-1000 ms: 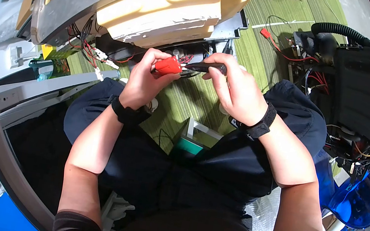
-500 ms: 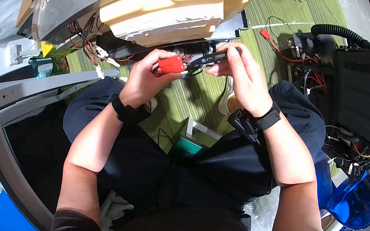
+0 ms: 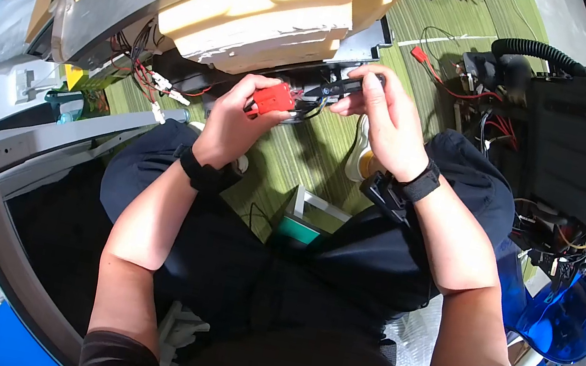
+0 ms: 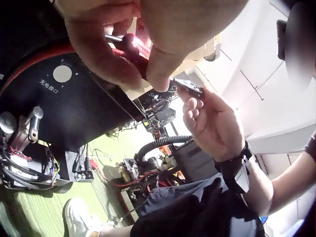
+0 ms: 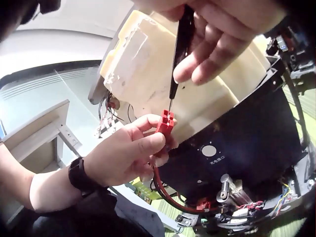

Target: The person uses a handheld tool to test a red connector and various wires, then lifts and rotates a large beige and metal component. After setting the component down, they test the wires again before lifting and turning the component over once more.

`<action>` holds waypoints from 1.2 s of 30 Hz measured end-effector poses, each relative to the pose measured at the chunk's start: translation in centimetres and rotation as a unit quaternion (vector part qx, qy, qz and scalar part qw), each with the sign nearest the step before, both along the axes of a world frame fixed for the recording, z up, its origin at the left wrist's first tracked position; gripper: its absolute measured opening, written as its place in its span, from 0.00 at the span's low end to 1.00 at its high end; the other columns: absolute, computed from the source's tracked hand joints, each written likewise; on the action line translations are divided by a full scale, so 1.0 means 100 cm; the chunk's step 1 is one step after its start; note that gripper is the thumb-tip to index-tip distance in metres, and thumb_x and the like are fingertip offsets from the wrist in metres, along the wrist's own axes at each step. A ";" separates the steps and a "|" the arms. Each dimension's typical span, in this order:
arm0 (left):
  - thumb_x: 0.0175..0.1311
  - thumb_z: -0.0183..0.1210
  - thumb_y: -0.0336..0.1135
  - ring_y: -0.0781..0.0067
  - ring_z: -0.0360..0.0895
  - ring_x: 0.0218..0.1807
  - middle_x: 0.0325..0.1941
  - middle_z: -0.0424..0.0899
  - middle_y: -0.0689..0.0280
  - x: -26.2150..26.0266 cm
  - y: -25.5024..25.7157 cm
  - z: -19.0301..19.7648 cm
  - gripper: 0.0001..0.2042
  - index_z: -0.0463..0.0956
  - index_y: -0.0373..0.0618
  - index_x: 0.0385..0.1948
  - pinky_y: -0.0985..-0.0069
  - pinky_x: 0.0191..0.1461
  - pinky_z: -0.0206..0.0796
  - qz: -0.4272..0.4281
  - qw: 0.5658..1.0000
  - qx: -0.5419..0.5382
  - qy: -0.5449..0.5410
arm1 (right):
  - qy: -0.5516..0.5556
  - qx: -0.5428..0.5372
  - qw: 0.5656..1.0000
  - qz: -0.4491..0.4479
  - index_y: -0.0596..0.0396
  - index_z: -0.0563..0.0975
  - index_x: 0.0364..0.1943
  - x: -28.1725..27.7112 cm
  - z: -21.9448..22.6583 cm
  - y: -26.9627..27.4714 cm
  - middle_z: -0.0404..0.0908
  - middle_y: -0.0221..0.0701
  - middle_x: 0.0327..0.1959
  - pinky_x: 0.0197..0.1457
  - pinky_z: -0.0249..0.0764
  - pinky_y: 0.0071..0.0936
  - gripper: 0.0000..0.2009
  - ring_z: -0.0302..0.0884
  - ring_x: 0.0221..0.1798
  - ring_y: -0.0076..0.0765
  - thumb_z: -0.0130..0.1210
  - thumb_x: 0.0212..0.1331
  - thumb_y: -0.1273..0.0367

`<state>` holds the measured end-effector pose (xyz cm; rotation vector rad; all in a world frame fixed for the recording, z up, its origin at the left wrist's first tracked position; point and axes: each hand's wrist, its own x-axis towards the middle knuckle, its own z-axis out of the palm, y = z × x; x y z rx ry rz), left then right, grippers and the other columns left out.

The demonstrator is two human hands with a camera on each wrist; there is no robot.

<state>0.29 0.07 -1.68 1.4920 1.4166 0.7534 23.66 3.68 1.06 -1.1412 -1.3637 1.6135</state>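
Note:
My left hand (image 3: pixel 228 128) holds a red plug connector (image 3: pixel 274 100) between thumb and fingers. Red and black cables (image 5: pixel 162 190) run down from that connector in the right wrist view, and its open slots face up toward the tool. My right hand (image 3: pixel 394 134) grips a slim black tool (image 5: pixel 181 49) that tapers to a thin metal tip. The tip is right at the connector's slotted end. In the left wrist view, my left fingers cover most of the connector, and the tool (image 4: pixel 190 88) shows beyond them.
A machine with a cream tank (image 3: pixel 257 28) and a black panel (image 5: pixel 237 148) stands ahead. Loose white-ended wires (image 3: pixel 161 85) hang at its left. Another black unit (image 3: pixel 575 139) with a ribbed hose (image 3: pixel 540 48) is at the right. A white metal frame (image 3: pixel 65 143) lies left.
My right hand has turned from palm-down to thumb-up and shifted slightly right, with the tool still in its grip. The left hand and red connector have barely moved.

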 end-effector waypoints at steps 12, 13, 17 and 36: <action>0.54 0.64 0.24 0.79 0.75 0.43 0.49 0.72 0.64 0.008 0.002 0.000 0.22 0.67 0.40 0.51 0.85 0.32 0.73 -0.027 0.997 -0.029 -0.063 | -0.040 0.065 0.997 -0.026 0.61 0.67 0.49 0.002 0.011 -0.002 0.79 0.34 0.30 0.45 0.74 0.23 0.15 0.80 0.36 0.26 0.36 0.72 0.63; 0.54 0.64 0.24 0.79 0.75 0.43 0.49 0.72 0.64 0.008 0.001 0.000 0.22 0.67 0.40 0.51 0.85 0.32 0.73 -0.027 0.997 -0.030 -0.062 | -0.039 0.064 0.997 -0.025 0.61 0.67 0.49 0.002 0.010 -0.003 0.79 0.34 0.30 0.45 0.74 0.23 0.15 0.80 0.36 0.26 0.36 0.72 0.63; 0.54 0.64 0.25 0.80 0.74 0.43 0.48 0.73 0.65 0.008 0.002 -0.002 0.21 0.68 0.40 0.50 0.85 0.31 0.72 -0.037 0.998 0.003 -0.051 | -0.010 0.041 0.998 -0.036 0.60 0.67 0.48 0.005 0.007 -0.002 0.79 0.34 0.30 0.45 0.75 0.24 0.16 0.80 0.36 0.27 0.35 0.72 0.60; 0.52 0.67 0.28 0.74 0.77 0.47 0.47 0.78 0.62 0.019 0.007 0.001 0.22 0.70 0.40 0.48 0.76 0.46 0.74 -0.013 0.998 0.003 -0.064 | 0.010 0.049 0.997 -0.066 0.61 0.69 0.46 0.009 0.006 -0.001 0.79 0.31 0.27 0.38 0.76 0.20 0.14 0.80 0.32 0.23 0.37 0.71 0.64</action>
